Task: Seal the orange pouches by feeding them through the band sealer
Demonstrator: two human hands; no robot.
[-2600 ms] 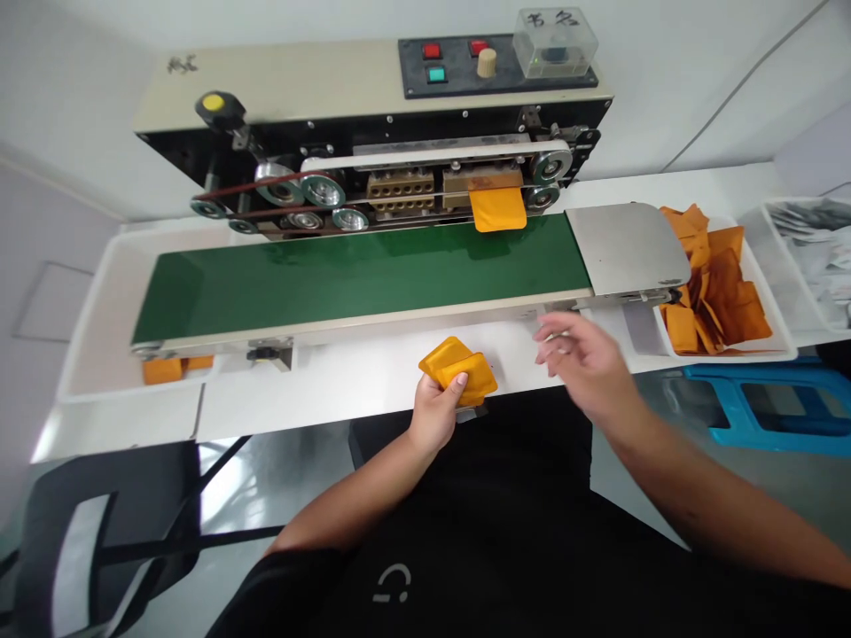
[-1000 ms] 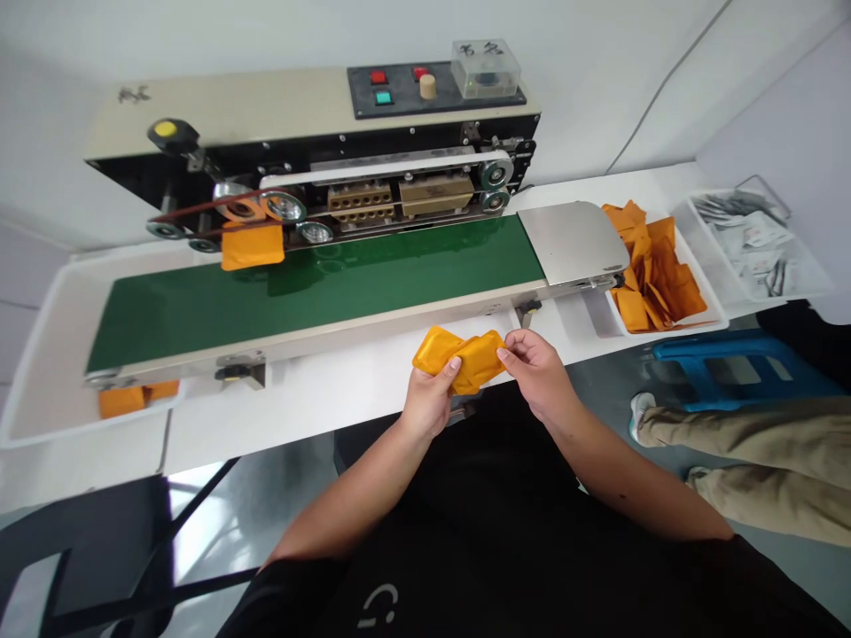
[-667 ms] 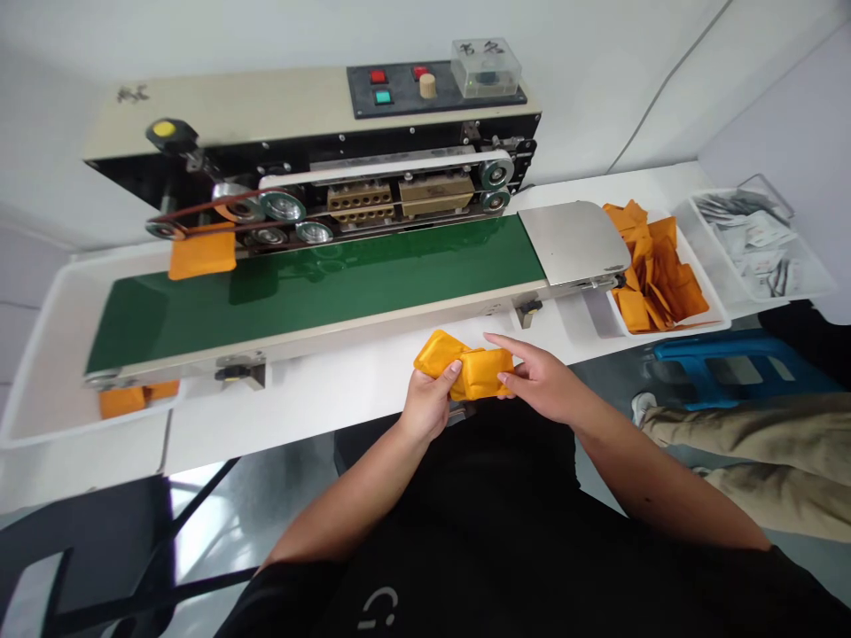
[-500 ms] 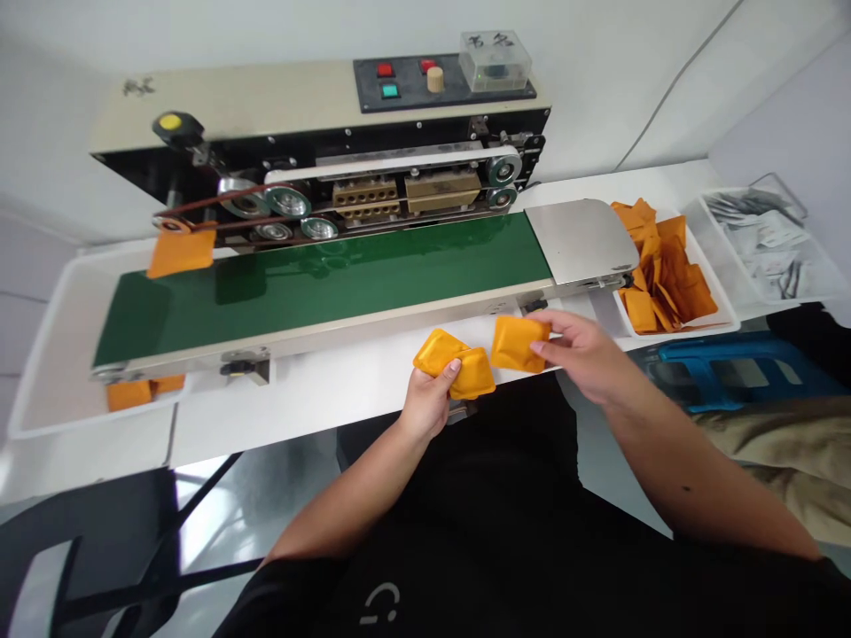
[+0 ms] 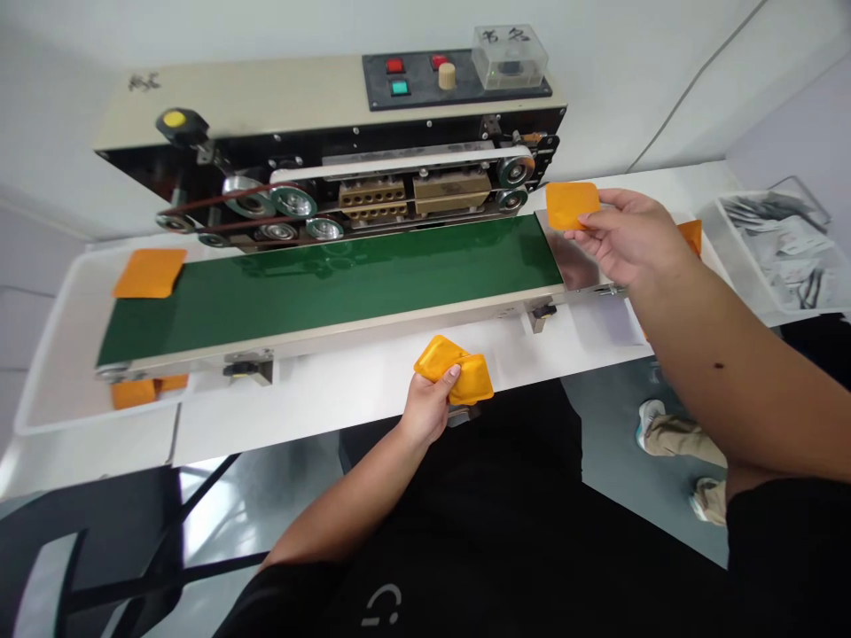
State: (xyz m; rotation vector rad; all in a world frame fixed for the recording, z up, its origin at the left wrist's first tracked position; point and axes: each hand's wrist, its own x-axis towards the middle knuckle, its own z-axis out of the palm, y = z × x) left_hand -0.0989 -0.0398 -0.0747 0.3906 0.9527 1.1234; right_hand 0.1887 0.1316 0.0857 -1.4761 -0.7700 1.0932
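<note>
My right hand pinches one flat orange pouch by its right edge, above the metal plate at the right end of the green conveyor belt. The pouch is close to the rollers of the band sealer. In front of the belt, my left hand is closed on two overlapping orange pouches, thumb on top. Another orange pouch lies at the belt's far left end, partly past its edge.
A white bin under the belt's left end holds orange pouches. At the right stands a clear bin of silvery packets. More orange pouches are mostly hidden behind my right arm. A person's shoes show below right.
My right hand has moved up from beside my left hand to the belt's right end, carrying its pouch. The pouch at the left has moved left, away from the sealer's rollers.
</note>
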